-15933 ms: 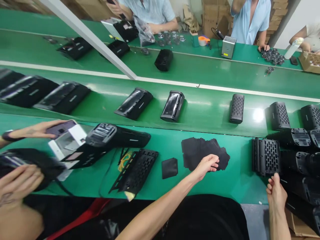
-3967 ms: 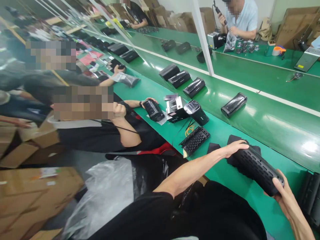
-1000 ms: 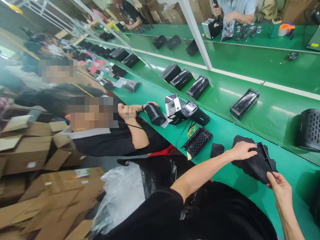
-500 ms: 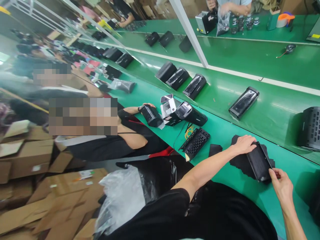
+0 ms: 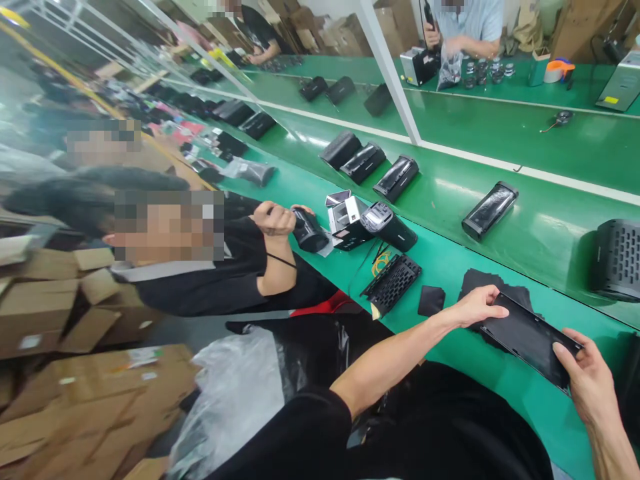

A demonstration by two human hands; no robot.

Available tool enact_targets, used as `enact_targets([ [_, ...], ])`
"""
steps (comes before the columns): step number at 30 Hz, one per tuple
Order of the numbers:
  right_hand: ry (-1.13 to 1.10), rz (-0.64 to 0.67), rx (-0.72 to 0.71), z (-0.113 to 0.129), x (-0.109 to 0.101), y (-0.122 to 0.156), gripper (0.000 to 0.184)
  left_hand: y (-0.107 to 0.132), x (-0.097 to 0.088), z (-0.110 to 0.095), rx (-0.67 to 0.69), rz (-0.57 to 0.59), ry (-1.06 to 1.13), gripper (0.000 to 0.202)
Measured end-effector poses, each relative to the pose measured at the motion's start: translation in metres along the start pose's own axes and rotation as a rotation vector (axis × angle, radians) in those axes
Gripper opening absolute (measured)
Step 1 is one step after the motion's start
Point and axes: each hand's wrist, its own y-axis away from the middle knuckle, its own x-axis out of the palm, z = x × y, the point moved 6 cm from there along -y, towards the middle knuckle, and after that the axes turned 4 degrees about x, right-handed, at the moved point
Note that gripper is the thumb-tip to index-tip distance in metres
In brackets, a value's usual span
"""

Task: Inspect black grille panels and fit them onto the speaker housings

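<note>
Both my hands grip a black rectangular panel [image 5: 533, 337], its flat inner face turned up toward me. My left hand [image 5: 484, 307] pinches the far left end with the thumb on top. At the near right end, my right hand [image 5: 585, 363] closes on the panel with its thumb pressed on the surface. Beneath the panel, black cloth-like sheets [image 5: 477, 283] lie on the green bench, partly covered. A small black square piece [image 5: 431, 301] lies left of them. Farther left rests a black perforated grille [image 5: 397, 283].
Black speaker-like housings [image 5: 490, 210] stand along the green belt [image 5: 450, 180] beyond the bench. A larger perforated housing [image 5: 620, 260] is at the right. A white and black box [image 5: 350, 223] and yellow cable [image 5: 381, 262] lie left. A co-worker's hand [image 5: 275, 219] is raised nearby.
The panel has turned in my hands from steep to more crosswise, and its inner face shows more. My right hand has shifted right. The co-worker's hand has come up from the housing.
</note>
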Motion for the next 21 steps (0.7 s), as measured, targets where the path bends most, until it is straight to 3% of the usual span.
enact_targets([
  [8, -0.234, 0.089, 0.069, 0.002, -0.011, 0.018, 0.079, 0.025, 0.009, 0.0, -0.054, -0.019, 0.167, 0.057],
  [14, -0.254, 0.05, 0.026, -0.005, -0.017, 0.021, 0.06, 0.036, 0.012, 0.0, -0.01, -0.012, 0.205, 0.055],
  [21, -0.216, 0.045, 0.006, -0.004, -0.018, 0.022, 0.06, 0.039, 0.014, 0.002, 0.028, -0.021, 0.204, 0.056],
])
